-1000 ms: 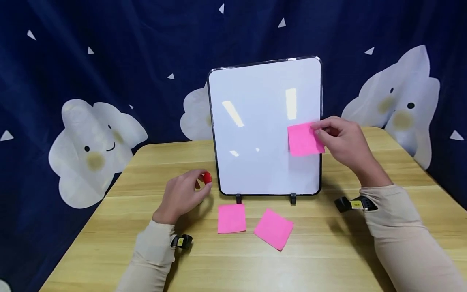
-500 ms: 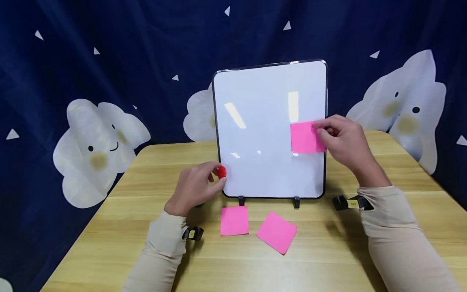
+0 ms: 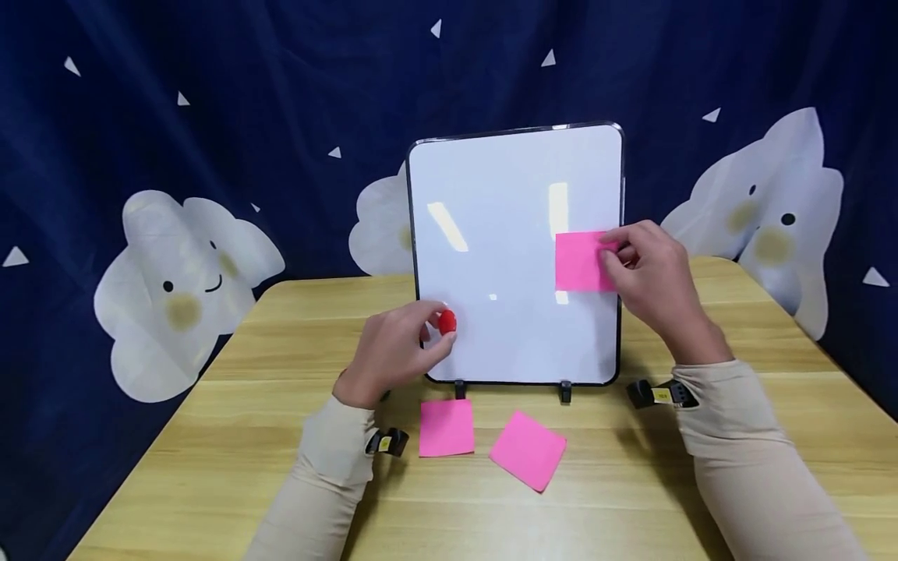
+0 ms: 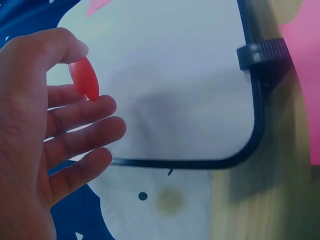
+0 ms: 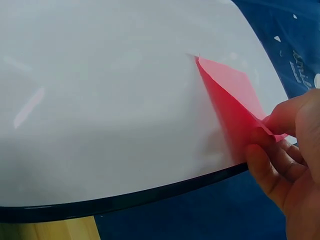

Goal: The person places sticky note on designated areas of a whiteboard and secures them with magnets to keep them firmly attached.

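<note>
My left hand [image 3: 396,351] pinches a round red magnet [image 3: 447,322] between thumb and index finger, in front of the whiteboard's lower left part. The left wrist view shows the magnet [image 4: 85,79] edge-on, the other fingers spread below it. At the board's right side my right hand [image 3: 655,284] pinches a pink sticky note [image 3: 578,261] by its right part. In the right wrist view this note [image 5: 227,105] slants out from the board, its far corner close to the surface. The whiteboard [image 3: 491,195] has a black frame and stands upright.
Two pink sticky notes lie on the wooden table [image 3: 231,436] before the board: a left note [image 3: 446,428] and a right note [image 3: 528,452], turned askew. Black feet [image 3: 565,392] support the board. A dark blue curtain [image 3: 281,62] with clouds hangs behind.
My left hand has moved right and up with the magnet, from beside the board to in front of its lower left. The right hand's note has straightened and sits more level.
</note>
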`<state>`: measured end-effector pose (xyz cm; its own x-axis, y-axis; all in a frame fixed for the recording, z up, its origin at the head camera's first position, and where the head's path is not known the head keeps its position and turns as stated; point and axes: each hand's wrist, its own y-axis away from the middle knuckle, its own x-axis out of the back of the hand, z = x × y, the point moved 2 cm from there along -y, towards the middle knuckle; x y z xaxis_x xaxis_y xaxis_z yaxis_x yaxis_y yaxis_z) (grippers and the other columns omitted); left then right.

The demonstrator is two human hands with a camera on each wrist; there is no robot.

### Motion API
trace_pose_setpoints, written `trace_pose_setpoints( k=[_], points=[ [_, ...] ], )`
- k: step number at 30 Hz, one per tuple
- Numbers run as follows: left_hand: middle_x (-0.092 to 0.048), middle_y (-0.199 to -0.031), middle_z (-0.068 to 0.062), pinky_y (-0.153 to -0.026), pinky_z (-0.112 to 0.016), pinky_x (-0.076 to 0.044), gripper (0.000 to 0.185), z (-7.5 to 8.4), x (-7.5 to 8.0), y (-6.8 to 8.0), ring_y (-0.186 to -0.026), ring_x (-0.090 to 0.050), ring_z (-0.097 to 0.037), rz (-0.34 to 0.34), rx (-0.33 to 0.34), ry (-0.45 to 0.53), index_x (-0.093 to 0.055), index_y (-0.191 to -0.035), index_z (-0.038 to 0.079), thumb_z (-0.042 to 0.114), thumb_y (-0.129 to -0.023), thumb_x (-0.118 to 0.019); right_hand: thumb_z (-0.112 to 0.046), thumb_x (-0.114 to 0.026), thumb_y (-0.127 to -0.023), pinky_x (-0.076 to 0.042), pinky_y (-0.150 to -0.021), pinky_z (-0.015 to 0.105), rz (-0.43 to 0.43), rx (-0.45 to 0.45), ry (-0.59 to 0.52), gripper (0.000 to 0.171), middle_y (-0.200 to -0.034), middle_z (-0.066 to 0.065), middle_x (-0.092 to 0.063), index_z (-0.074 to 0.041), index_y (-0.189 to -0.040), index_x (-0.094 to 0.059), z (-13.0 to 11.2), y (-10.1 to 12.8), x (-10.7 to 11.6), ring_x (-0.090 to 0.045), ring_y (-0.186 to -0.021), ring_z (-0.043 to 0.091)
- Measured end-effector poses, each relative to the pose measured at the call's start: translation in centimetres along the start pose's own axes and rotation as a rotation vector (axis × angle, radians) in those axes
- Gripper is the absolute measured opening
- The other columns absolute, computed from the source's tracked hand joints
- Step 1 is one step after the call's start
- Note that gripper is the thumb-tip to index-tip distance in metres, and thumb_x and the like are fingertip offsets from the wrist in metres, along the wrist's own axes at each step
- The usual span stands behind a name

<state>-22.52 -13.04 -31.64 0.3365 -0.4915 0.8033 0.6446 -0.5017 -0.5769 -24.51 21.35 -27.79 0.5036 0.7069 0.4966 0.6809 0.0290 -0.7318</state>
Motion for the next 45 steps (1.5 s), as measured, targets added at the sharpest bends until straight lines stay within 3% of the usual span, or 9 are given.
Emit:
trace_pose_setpoints(
  k=[8, 17, 24, 34, 45],
  points=[
    [-0.066, -0.082, 0.006, -0.050, -0.021, -0.044, 0.019, 0.9, 0.1, -2.0, -0.065, -0.058, -0.005, 0.024, -0.074, -0.021, -0.067, -0.094, 0.015, 0.034, -0.090, -0.067, -0.001, -0.070, -0.090, -0.038, -0.066, 0.014, 0.029, 0.020, 0.022, 0.016, -0.092, 0.014, -0.060, 0.004, -0.104, -0.076, -0.3, -0.5, -0.4, -0.055, -0.080, 0.023],
    [-0.066, -0.086, 0.006, -0.055, -0.021, -0.045, 0.022, 3.0, -0.2, -4.4, -0.067, -0.057, -0.004, -0.014, -0.084, -0.008, -0.067, -0.100, 0.015, 0.035, -0.091, -0.066, 0.003, -0.072, -0.087, -0.038, -0.064, 0.018, 0.057, 0.055, 0.019, 0.017, -0.088, 0.015, -0.057, 0.005, -0.104, -0.077, 0.0, -0.2, -1.0, -0.055, -0.077, 0.024],
    [-0.068, -0.092, 0.004, -0.058, -0.020, -0.046, 0.026, 3.7, -0.7, -6.1, -0.070, -0.057, -0.004, 0.013, -0.103, -0.006, -0.067, -0.107, 0.014, 0.035, -0.092, -0.066, 0.004, -0.070, -0.086, -0.038, -0.061, 0.016, 0.084, 0.062, 0.043, 0.020, -0.083, 0.013, -0.055, 0.001, -0.104, -0.078, 0.4, 0.2, -1.0, -0.056, -0.072, 0.022],
    [-0.068, -0.105, 0.001, -0.064, -0.021, -0.051, 0.035, 5.0, -2.5, -7.6, -0.073, -0.059, -0.007, 0.060, -0.141, -0.023, -0.068, -0.120, 0.013, 0.034, -0.092, -0.067, 0.000, -0.070, -0.089, -0.036, -0.061, 0.027, 0.042, 0.012, 0.105, 0.021, -0.079, 0.010, -0.059, -0.003, -0.107, -0.078, 0.7, 0.5, -0.9, -0.051, -0.070, 0.020],
    [-0.064, -0.115, -0.003, -0.064, -0.022, -0.052, 0.041, 6.2, -3.0, -9.0, -0.074, -0.061, -0.008, 0.088, -0.199, -0.076, -0.068, -0.126, 0.011, 0.030, -0.090, -0.071, 0.001, -0.071, -0.088, -0.036, -0.060, 0.024, 0.086, 0.064, 0.122, 0.021, -0.077, 0.011, -0.058, -0.002, -0.108, -0.077, 0.8, 0.3, -0.6, -0.051, -0.069, 0.021]
  ],
)
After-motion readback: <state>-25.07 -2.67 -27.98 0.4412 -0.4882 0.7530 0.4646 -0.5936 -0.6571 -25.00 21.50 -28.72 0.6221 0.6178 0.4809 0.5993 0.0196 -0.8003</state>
